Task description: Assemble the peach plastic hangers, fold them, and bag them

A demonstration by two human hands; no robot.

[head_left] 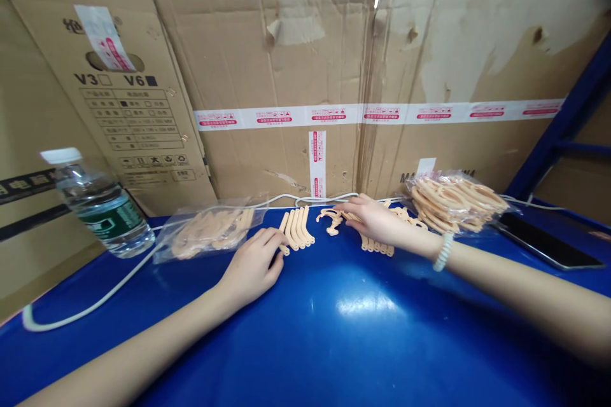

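Observation:
My left hand [255, 265] rests at the left end of a row of curved, beige strips [298, 229] with small holes at their near ends. Its bent fingertips touch the leftmost strip, and the thumb stands apart. Wearing a pale coiled wristband [443, 252], my right hand [375, 219] reaches over a second row of similar strips [377, 247]. The fingers there are stretched out and partly cover that row; whatever lies beneath them is hidden. Between the two rows lie small, hooked beige pieces [333, 221]. More small beige pieces [405, 215] show beyond my right wrist.
Clear plastic bags of beige parts lie left [210, 232] and right [453, 203]. A water bottle [102, 203] stands far left beside a white cable [90, 311]. A dark phone [548, 243] lies right on the blue tabletop [305, 331]. Cardboard [277, 63] walls the back.

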